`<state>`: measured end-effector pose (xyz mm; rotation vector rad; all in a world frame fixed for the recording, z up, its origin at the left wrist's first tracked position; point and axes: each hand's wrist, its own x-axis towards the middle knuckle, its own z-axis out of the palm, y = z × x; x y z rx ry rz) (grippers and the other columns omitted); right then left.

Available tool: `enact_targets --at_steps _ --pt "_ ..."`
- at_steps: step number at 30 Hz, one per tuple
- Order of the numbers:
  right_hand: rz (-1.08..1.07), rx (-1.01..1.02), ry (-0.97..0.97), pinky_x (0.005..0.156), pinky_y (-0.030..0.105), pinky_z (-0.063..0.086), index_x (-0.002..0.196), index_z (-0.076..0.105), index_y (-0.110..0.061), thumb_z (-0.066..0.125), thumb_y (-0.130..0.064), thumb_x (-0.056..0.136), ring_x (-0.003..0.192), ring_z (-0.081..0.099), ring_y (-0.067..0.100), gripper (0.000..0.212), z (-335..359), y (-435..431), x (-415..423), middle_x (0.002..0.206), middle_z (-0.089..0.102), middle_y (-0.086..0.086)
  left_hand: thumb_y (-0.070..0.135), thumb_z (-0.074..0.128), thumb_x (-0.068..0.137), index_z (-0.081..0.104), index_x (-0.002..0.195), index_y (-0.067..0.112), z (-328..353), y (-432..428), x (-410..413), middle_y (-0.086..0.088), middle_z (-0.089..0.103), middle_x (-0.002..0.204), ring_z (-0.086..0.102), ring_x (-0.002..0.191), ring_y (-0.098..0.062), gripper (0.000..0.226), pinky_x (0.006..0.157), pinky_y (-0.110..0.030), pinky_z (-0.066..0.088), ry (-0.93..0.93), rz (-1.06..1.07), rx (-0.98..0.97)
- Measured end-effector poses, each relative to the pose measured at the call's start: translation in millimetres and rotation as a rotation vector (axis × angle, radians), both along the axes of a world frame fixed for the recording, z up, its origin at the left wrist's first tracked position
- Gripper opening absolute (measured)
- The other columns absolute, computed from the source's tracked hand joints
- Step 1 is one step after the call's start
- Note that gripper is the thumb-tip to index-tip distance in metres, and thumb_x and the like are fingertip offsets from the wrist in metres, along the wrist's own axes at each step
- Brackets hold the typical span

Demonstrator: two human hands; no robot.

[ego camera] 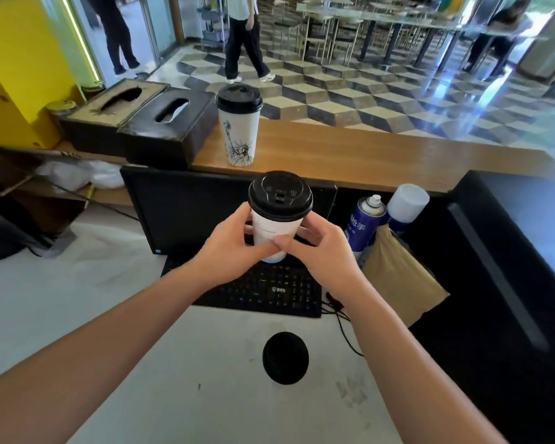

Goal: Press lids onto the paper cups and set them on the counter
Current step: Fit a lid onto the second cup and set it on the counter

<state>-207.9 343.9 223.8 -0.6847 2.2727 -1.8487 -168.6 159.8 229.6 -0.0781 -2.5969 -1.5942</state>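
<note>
Centrally, a paper cup (274, 230) capped with a black lid (280, 195) is held upright in the air above the keyboard (269, 290), in front of the monitor (186, 213). The left hand (234, 245) wraps its fingers and thumb round the cup's wall from one side, and the right hand (321, 248) grips it from the other. A loose lid (285, 357) lies on the white desk (141, 315) nearer the person. Beyond, a second cup (239, 139), also lidded, stands on the wooden counter (366, 161) just beside two tissue boxes (161, 126). A spray can (366, 219) stands under the counter's edge.
</note>
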Motion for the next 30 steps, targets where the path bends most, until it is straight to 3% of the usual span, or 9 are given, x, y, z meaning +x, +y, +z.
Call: enact_targets --at_steps 3,5,14,19,23,26,30 --pt "-0.017 -0.027 0.035 0.106 0.043 0.052 0.132 0.065 -0.021 0.078 -0.02 0.088 0.123 0.064 0.01 0.046 16.1 -3.8 -25.0 0.125 0.072 -0.01 0.039 0.078 0.081 0.05 0.134 0.033 19.6 -2.6 -22.9 0.02 0.062 0.124 0.059 0.11 -0.001 0.06 0.085 -0.021 0.049 0.017 0.023 0.006" --pt "-0.034 -0.03 0.049 0.106 0.048 0.051 0.133 0.064 -0.025 0.078 -0.027 0.087 0.125 0.063 0.011 0.048 25.4 -6.9 -41.6 0.126 0.072 -0.011 0.036 0.078 0.083 0.049 0.136 0.031 31.1 -1.5 -37.9 0.02 0.062 0.123 0.059 0.109 0.0 0.06 0.081 -0.014 0.046 0.042 0.036 0.005" --pt "-0.054 -0.087 0.071 0.102 0.047 0.054 0.133 0.063 -0.022 0.076 -0.019 0.088 0.121 0.065 0.013 0.047 40.1 -13.1 -97.5 0.126 0.072 -0.008 0.035 0.076 0.085 0.051 0.136 0.026 45.0 0.8 -96.0 0.015 0.064 0.127 0.062 0.113 -0.001 0.057 0.088 -0.018 0.049 0.12 0.07 -0.011" --pt "-0.064 -0.085 0.056 0.103 0.048 0.053 0.134 0.063 -0.026 0.076 -0.027 0.084 0.123 0.064 0.013 0.051 42.7 -11.8 -120.6 0.127 0.07 -0.01 0.038 0.076 0.084 0.053 0.132 0.027 42.0 6.2 -121.5 0.013 0.063 0.129 0.061 0.116 -0.008 0.054 0.097 -0.033 0.052 0.124 0.093 -0.001" --pt "-0.102 -0.079 0.049 0.093 0.034 0.057 0.139 0.057 -0.031 0.083 -0.032 0.082 0.114 0.064 0.006 0.062 44.0 -6.2 -142.0 0.129 0.064 -0.008 0.047 0.075 0.077 0.054 0.135 0.032 39.4 7.6 -139.4 0.008 0.06 0.134 0.06 0.117 -0.008 0.063 0.1 -0.036 0.052 0.167 0.128 -0.003" --pt "-0.118 -0.063 0.003 0.086 0.028 0.056 0.137 0.058 -0.027 0.082 -0.033 0.083 0.111 0.062 0.008 0.059 44.9 -1.0 -157.7 0.132 0.06 -0.002 0.036 0.074 0.08 0.058 0.132 0.033 36.9 6.2 -152.3 0.008 0.061 0.132 0.063 0.114 -0.007 0.055 0.099 -0.042 0.054 0.17 0.151 0.017" --pt "-0.093 -0.129 -0.082 0.096 0.045 0.058 0.132 0.058 -0.02 0.08 -0.033 0.083 0.118 0.065 0.018 0.055 42.7 0.4 -175.3 0.131 0.065 -0.004 0.017 0.068 0.09 0.054 0.139 0.025 37.1 4.7 -167.2 0.012 0.065 0.13 0.061 0.12 -0.008 0.052 0.104 -0.042 0.051 0.181 0.127 0.043"
